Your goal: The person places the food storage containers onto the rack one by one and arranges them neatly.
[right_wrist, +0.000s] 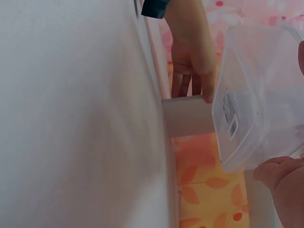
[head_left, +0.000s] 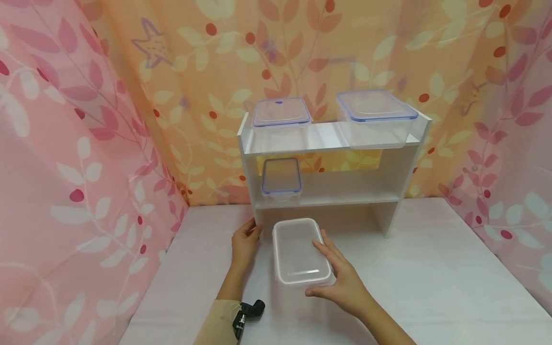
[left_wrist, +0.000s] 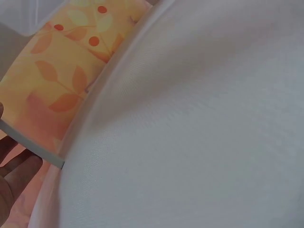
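Observation:
A white two-tier shelf [head_left: 349,187] stands on the table, and my left hand [head_left: 245,247] pinches the front edge of its left side panel near the bottom. In the left wrist view, the thumb and fingers [left_wrist: 23,171] lie on either side of that panel edge [left_wrist: 33,145]. My right hand [head_left: 345,285] holds a clear plastic food container [head_left: 302,251] with a white-rimmed lid, in front of the shelf and above the table. Seen from the right wrist, the container [right_wrist: 251,99] bears a small label, and the fingers grip its sides.
Two clear containers with blue-edged lids, a smaller one [head_left: 281,112] and a larger one [head_left: 377,105], sit on the top board. A third blue-edged container [head_left: 281,177] is at the left of the middle board. Patterned curtains [head_left: 198,120] surround the white table [head_left: 431,287].

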`<state>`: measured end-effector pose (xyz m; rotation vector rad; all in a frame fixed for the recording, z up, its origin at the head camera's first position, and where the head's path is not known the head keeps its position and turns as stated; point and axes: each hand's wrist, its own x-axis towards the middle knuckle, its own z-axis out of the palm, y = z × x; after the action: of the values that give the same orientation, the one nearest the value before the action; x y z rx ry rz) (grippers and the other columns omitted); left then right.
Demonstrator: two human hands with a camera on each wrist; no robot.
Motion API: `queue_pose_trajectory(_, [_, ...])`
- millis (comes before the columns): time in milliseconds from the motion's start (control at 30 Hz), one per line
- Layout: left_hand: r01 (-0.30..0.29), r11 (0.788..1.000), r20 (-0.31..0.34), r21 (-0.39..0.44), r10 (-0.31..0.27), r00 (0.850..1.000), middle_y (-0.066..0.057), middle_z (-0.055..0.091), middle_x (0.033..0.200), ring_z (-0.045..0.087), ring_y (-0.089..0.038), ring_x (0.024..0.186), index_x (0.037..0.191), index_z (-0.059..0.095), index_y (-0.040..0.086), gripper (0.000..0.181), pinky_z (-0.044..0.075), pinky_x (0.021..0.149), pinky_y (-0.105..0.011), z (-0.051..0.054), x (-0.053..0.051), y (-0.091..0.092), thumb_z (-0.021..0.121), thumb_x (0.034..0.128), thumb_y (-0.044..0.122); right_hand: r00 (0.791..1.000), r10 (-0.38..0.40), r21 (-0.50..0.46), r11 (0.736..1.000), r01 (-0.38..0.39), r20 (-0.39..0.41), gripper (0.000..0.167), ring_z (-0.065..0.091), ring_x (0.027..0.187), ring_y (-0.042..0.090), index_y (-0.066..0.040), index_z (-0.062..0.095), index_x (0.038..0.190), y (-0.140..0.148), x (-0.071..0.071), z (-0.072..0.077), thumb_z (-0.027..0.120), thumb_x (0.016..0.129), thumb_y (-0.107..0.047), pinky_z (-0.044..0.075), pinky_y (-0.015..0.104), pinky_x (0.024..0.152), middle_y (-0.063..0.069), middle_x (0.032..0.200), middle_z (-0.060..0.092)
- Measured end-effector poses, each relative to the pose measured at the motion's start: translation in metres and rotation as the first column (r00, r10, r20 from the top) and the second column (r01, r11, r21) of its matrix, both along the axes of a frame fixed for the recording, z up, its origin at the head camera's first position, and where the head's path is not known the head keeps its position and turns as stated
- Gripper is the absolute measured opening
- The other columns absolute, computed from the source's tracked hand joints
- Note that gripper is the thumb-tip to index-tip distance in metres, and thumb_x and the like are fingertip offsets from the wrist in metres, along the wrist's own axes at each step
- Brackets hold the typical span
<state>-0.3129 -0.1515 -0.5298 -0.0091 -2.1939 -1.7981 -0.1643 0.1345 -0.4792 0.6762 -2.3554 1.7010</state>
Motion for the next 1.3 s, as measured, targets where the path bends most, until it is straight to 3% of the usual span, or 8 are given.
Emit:
queue_pose_trajectory(367, [0.022,0.999,0.003,0.042,-0.022,1.0,-0.014,0.072,0.126,0.071,-0.025,0.11,0.135,0.068,0.012,0.041,0.06,0.081,-0.033,-0.003,-0.001,0.001,0.073,0.097,0.025,1.0,-0.001,-0.038,0.999,0.001,-0.024,0.107,0.015,0.156,0.024,-0.021,0.042,0.157,0.029,0.007,0.017,0.097,0.065,-0.019,0.04,0.013,0.105,-0.006,0.173,0.01])
queue_pose_trajectory(500, [0.025,0.998,0.005,0.054,-0.025,1.0,-0.017,0.07,0.128,0.071,-0.026,0.11,0.137,0.067,0.009,0.041,0.061,0.081,-0.039,-0.002,0.0,0.002,0.072,0.098,0.023,0.998,-0.009,-0.03,1.0,0.008,-0.054,0.107,0.017,0.156,0.01,-0.019,0.042,0.157,0.037,0.011,0.024,0.097,0.065,-0.016,0.042,0.013,0.103,-0.003,0.173,0.011])
queue_pose_trajectory(600, [0.024,0.999,0.0,0.047,-0.024,1.0,-0.015,0.071,0.128,0.071,-0.025,0.111,0.137,0.066,0.008,0.043,0.06,0.08,-0.035,-0.002,0.0,0.002,0.072,0.0983,0.024,0.997,-0.011,-0.035,0.999,0.009,-0.071,0.107,0.018,0.154,0.002,-0.017,0.042,0.157,0.043,0.012,0.029,0.098,0.065,-0.014,0.045,0.013,0.101,-0.001,0.173,0.011])
queue_pose_trajectory(733, [0.025,0.999,-0.004,0.034,-0.025,1.0,-0.012,0.072,0.127,0.071,-0.024,0.111,0.138,0.065,0.008,0.043,0.059,0.078,-0.03,-0.003,-0.002,0.002,0.071,0.0985,0.025,0.996,-0.019,-0.04,0.999,0.016,-0.085,0.109,0.018,0.155,0.003,-0.014,0.042,0.157,0.051,0.014,0.034,0.098,0.063,-0.011,0.046,0.014,0.1,-0.001,0.173,0.012])
queue_pose_trajectory(1000, [0.047,0.998,-0.001,0.049,-0.047,0.999,-0.008,0.072,0.127,0.071,-0.024,0.112,0.139,0.065,0.01,0.045,0.061,0.083,-0.042,-0.001,0.0,0.0,0.072,0.0982,0.028,0.992,-0.028,-0.036,0.999,0.024,-0.121,0.113,0.017,0.156,0.005,-0.009,0.041,0.157,0.064,0.019,0.043,0.098,0.06,-0.003,0.047,0.014,0.099,0.003,0.173,0.012])
queue_pose_trajectory(1167, [0.061,0.997,-0.006,0.054,-0.06,0.998,-0.004,0.071,0.129,0.071,-0.021,0.113,0.137,0.067,0.016,0.042,0.06,0.085,-0.035,-0.002,0.0,-0.001,0.072,0.0979,0.029,0.984,-0.04,-0.008,0.999,0.039,-0.172,0.113,0.018,0.156,0.006,-0.005,0.041,0.156,0.072,0.017,0.048,0.097,0.058,0.002,0.046,0.013,0.099,0.01,0.173,0.013])
queue_pose_trajectory(1300, [0.052,0.998,-0.015,0.045,-0.051,0.999,-0.004,0.072,0.128,0.071,-0.021,0.112,0.136,0.068,0.016,0.041,0.06,0.084,-0.033,-0.003,0.0,-0.001,0.073,0.0976,0.029,0.983,-0.051,0.0,0.999,0.052,-0.175,0.114,0.02,0.155,0.004,-0.005,0.041,0.156,0.077,0.016,0.055,0.097,0.057,0.004,0.045,0.012,0.1,0.009,0.173,0.013])
